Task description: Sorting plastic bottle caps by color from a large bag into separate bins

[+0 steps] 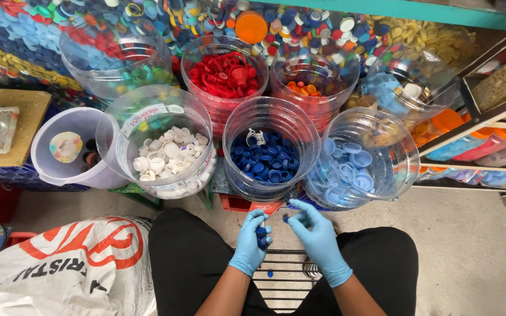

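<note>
Both my hands wear light blue gloves and sit close together above my lap. My left hand [252,241] is closed around several dark blue bottle caps [261,233]. My right hand [317,237] pinches one small dark blue cap [286,218] between thumb and fingers. Straight ahead stands a clear tub of dark blue caps [265,164], the nearest container to both hands. A tub of light blue caps [346,169] is to its right and a tub of white caps [168,161] to its left.
Behind stand tubs of red caps [225,76], mixed orange and red caps [311,82] and blue and white caps [402,88]. A white bucket [68,149] is at left, a printed white sack [65,269] by my left knee, a wire rack [285,281] between my legs, shelves [487,117] at right.
</note>
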